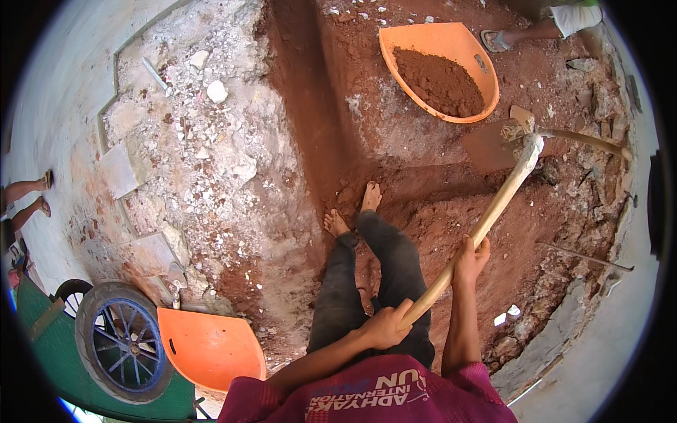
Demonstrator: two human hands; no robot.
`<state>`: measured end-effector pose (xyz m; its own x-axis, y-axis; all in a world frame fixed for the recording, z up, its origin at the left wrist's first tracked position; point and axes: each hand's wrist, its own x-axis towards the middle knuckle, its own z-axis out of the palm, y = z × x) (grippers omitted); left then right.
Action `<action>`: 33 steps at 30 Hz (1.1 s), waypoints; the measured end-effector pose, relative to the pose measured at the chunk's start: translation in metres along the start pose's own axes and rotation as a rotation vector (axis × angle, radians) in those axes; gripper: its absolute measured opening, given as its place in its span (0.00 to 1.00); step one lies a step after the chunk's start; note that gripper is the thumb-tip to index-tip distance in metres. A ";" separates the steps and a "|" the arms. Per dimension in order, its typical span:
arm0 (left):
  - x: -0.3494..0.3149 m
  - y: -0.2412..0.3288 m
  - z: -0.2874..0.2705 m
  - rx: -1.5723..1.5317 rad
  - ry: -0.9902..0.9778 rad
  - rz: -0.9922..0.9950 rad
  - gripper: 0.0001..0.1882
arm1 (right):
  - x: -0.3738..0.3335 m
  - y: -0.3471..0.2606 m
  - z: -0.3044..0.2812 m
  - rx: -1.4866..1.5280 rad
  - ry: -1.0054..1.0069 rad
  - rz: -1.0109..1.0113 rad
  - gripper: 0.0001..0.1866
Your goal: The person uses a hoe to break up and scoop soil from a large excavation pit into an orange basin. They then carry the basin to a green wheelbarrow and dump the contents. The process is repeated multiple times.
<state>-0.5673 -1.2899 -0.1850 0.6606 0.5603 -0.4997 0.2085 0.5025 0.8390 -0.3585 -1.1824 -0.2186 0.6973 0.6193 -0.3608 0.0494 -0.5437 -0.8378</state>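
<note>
Both my hands are wrapped round the pale wooden handle of a hoe (pixel 504 197), which slants up and to the right. My left hand (pixel 386 326) grips the near end by my thigh, and my right hand (pixel 470 262) holds it farther along. At the handle's far end a broad metal blade (pixel 491 146) rests over the red soil. A second wooden handle (pixel 585 139) lies next to it, and I cannot tell how the two tools overlap. Just beyond, an orange scoop-shaped pan (pixel 391 44) holds loose red soil. My bare feet stand in a dug trench (pixel 310 106).
White rubble (pixel 211 148) covers the ground on the left. An empty orange pan (pixel 211 349) lies near a green cart (pixel 42 310) with a blue-spoked wheel (pixel 121 343). A metal rod (pixel 585 256) lies at right. Another person's sandaled foot (pixel 497 40) is beside the filled pan; other legs (pixel 28 194) show far left.
</note>
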 end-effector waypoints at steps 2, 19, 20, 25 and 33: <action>0.001 -0.001 -0.001 -0.020 -0.049 -0.050 0.21 | 0.003 0.023 -0.009 -0.043 0.022 0.079 0.10; 0.166 -0.081 -0.062 0.151 -0.172 -0.192 0.26 | 0.149 0.171 0.049 -0.239 0.122 0.377 0.18; 0.167 -0.088 -0.068 0.139 -0.191 -0.174 0.26 | 0.149 0.190 0.054 -0.248 0.185 0.369 0.17; 0.168 -0.102 -0.092 0.156 -0.148 -0.224 0.24 | 0.136 0.207 0.089 -0.132 0.120 0.465 0.17; 0.181 -0.134 -0.142 0.273 -0.158 -0.337 0.26 | 0.142 0.253 0.147 -0.012 0.045 0.632 0.20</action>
<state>-0.5782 -1.1626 -0.4179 0.6207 0.2775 -0.7333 0.5990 0.4357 0.6718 -0.3522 -1.1490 -0.5423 0.6236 0.1520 -0.7668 -0.3740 -0.8034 -0.4634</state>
